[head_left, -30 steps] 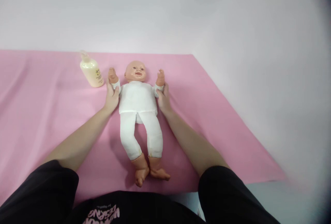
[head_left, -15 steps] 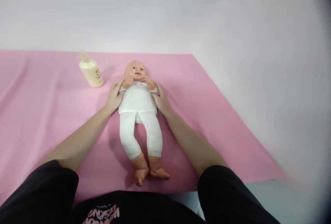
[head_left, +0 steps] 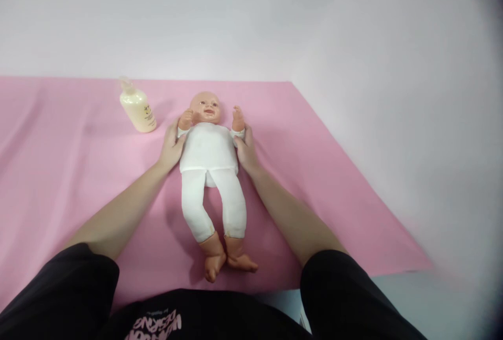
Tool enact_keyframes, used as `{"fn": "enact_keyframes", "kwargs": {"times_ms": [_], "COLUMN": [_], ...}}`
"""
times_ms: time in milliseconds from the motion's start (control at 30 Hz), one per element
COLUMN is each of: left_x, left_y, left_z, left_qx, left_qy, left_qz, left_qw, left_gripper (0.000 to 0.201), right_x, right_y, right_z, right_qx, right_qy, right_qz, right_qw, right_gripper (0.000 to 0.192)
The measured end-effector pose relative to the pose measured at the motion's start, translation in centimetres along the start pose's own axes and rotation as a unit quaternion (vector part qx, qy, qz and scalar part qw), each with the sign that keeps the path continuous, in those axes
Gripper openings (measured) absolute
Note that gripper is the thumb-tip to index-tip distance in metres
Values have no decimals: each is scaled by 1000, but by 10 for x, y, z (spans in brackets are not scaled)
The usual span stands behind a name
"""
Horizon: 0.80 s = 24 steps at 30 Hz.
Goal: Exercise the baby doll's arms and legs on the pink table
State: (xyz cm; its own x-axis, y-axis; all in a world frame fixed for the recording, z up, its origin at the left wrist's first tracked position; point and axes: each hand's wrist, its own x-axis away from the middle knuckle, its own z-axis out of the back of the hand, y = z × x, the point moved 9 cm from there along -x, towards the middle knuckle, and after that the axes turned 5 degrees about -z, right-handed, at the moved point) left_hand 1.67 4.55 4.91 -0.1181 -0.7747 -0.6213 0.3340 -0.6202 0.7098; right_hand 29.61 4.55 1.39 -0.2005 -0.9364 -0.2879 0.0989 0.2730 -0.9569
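Note:
A baby doll (head_left: 209, 146) with a white cloth body lies on its back, head away from me and feet toward me. My left hand (head_left: 172, 146) is closed around the doll's arm on the left side, thumb on the near side of the sleeve. On the other side my right hand (head_left: 247, 149) grips the doll's other arm in the same way. Both of the doll's small hands point upward beside its head, apart from each other. Some of my fingers are hidden behind the doll's arms.
A pump bottle of pale yellow lotion (head_left: 138, 110) stands to the left of the doll's head. Pink cloth (head_left: 306, 172) covers the table, its right edge running diagonally. A white wall (head_left: 236, 20) rises behind the table.
The doll's arms have spread outward from in front of its chin to either side of its head. My hands have moved slightly apart with them. The bottle stays put.

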Motion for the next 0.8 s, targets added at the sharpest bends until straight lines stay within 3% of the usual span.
{"fn": "enact_keyframes", "kwargs": {"times_ms": [800], "left_x": [1], "left_y": [-7], "left_z": [0], "left_qx": [-54], "left_qy": [-15], "left_qz": [5], "left_qw": [998], "left_gripper": [62], "right_x": [4], "right_y": [-11], "right_z": [-4], "right_qx": [2], "right_qy": [-16], "right_qz": [2], "right_qw": [1000], "right_gripper": [46]}}
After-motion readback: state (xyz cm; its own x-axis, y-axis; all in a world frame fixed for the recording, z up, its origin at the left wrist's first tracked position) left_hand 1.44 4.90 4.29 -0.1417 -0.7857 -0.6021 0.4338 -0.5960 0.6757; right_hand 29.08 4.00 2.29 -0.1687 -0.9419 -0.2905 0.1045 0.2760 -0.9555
